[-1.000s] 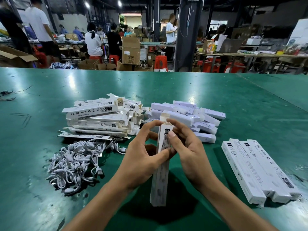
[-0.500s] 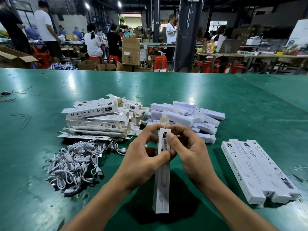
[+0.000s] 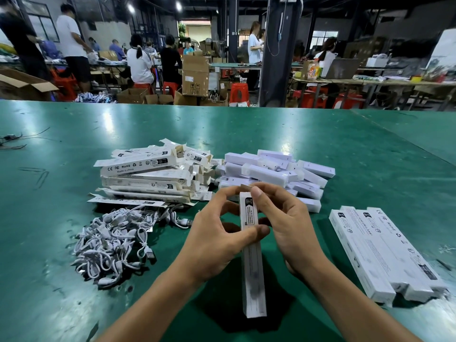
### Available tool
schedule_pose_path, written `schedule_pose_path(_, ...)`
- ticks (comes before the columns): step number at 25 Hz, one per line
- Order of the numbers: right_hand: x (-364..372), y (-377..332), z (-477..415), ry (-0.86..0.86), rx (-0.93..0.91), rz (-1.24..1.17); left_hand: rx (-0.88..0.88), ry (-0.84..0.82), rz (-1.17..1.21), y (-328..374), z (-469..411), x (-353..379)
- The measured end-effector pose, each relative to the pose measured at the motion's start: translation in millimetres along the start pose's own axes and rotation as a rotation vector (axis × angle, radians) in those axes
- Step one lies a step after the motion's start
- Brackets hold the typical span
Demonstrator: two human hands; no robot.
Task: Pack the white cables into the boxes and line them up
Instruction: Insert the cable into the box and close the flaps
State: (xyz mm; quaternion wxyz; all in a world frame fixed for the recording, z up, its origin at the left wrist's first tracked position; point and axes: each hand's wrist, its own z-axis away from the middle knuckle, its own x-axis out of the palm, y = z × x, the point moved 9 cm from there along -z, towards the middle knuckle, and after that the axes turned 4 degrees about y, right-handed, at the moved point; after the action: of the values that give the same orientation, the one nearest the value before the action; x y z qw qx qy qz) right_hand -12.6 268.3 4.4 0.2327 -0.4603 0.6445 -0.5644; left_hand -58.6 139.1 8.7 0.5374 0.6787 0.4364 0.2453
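A long white box stands on end on the green table in front of me. My left hand grips its upper part from the left, thumb across the front. My right hand pinches the top end, thumb pressing on the top flap. A tangle of white cables lies to the left. Three packed boxes lie side by side in a row at the right.
A stack of flat unfolded box sleeves sits behind the cables. A heap of small white inner boxes lies behind my hands. People work at other tables beyond the far edge. A dark pillar rises behind the table.
The box has tipped from leaning left to nearly upright, and its top flap has gone down under my right thumb. Both hands stay on it.
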Motion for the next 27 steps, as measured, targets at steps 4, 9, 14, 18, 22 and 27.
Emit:
schedule_pose_path(4,-5.1,-0.1,-0.5,0.032,-0.029,0.047,-0.048,0.01,0.004,-5.6,0.0,-1.1)
schedule_pose_path(9,-15.0,-4.4,0.1,0.084,-0.068,0.099,-0.033,-0.084,-0.023,-2.3,1.3,6.0)
schedule_pose_path(14,-16.2,-13.0,0.5,0.064,-0.141,0.247,-0.032,-0.142,-0.047,1.0,2.5,7.2)
schedule_pose_path(18,-13.6,-22.5,0.1,-0.004,-0.215,0.393,-0.064,-0.175,-0.039,-1.5,1.1,5.6)
schedule_pose_path(22,-6.9,-36.5,5.2,-0.036,-0.452,0.606,-0.125,-0.193,-0.01,-6.8,2.5,4.9)
schedule_pose_path(27,-4.3,-37.1,7.4,-0.058,-0.508,0.628,-0.155,-0.166,-0.014,-9.9,3.1,0.4)
